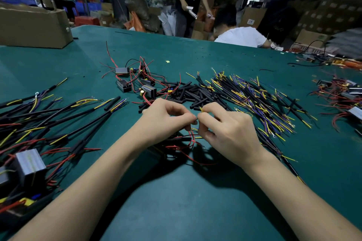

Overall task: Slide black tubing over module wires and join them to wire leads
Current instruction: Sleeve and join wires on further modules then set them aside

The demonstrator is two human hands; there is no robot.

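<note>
My left hand and my right hand meet fingertip to fingertip above the green table. The left pinches a thin red module wire that loops down beneath both hands. The right pinches a yellow wire lead whose tip pokes up between its fingers. Where the two wires meet is hidden by the fingers. A short black tubing piece lies under the hands. Just behind them sits a pile of loose black tubing pieces.
Small modules with red wires lie behind the left hand. A heap of yellow, blue and black wire leads spreads to the right. Joined assemblies cover the left side. More modules sit far right. Two people work beyond the table's far edge.
</note>
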